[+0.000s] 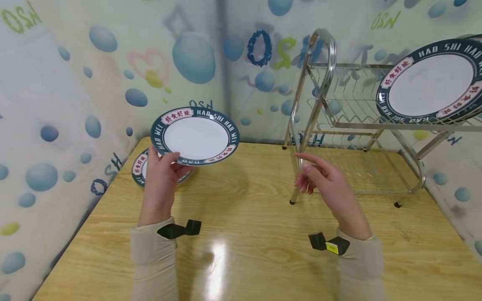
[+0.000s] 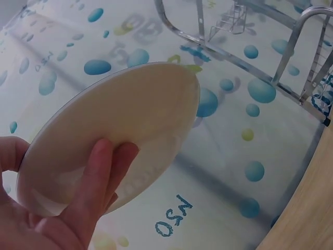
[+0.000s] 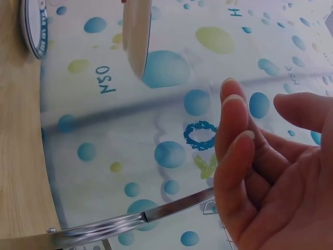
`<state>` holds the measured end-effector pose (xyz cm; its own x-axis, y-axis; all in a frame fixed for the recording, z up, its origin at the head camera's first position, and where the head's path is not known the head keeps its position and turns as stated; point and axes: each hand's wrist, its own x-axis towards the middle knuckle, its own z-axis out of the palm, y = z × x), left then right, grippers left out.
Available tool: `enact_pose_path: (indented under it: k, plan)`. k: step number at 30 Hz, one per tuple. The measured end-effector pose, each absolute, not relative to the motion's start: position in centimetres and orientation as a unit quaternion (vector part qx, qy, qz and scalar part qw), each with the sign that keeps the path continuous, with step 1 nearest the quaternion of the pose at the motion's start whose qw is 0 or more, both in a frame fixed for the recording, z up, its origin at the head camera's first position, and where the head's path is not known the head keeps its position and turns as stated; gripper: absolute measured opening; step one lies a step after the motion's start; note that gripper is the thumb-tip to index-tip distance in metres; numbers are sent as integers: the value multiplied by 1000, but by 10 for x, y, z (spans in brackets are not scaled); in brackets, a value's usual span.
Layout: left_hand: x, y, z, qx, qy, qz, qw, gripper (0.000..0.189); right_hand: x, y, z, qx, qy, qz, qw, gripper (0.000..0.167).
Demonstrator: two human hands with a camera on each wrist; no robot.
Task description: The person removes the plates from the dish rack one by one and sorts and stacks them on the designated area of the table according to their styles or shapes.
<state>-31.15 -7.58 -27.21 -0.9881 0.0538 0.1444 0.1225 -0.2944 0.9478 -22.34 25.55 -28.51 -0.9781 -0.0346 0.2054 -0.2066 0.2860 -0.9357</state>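
A white oval plate [image 1: 197,138] with a dark green lettered rim is held up by my left hand [image 1: 161,173]. The thumb lies on the plate's near rim, and the left wrist view shows fingers [image 2: 96,177] spread against its pale underside [image 2: 125,114]. Partly hidden below that hand, a second plate [image 1: 138,171] of the same pattern lies on the table. My right hand [image 1: 325,182] hovers in front of the rack's left end, its fingers loosely bent and holding nothing; the right wrist view shows the bare palm [image 3: 276,192].
A two-tier metal dish rack [image 1: 327,113] stands at the back right of the wooden table [image 1: 248,234]. On its upper tier leans a matching plate [image 1: 431,85], with another edge showing behind it. A patterned wall covering [image 1: 241,100] closes off the back and sides.
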Motion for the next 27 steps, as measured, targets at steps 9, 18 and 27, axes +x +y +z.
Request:
enact_pose_path:
  k: [9, 18, 27]
  plan:
    - [-314, -79, -273, -69, -571, -817, 27, 52, -224, 258, -284, 85, -793, 596, 91, 37]
    - [-316, -85, -276, -56, -570, -819, 25, 52, -221, 261, -282, 69, -790, 600, 106, 39]
    - [-320, -91, -281, -34, -575, -817, 36, 54, -220, 265, -282, 64, -786, 604, 117, 39]
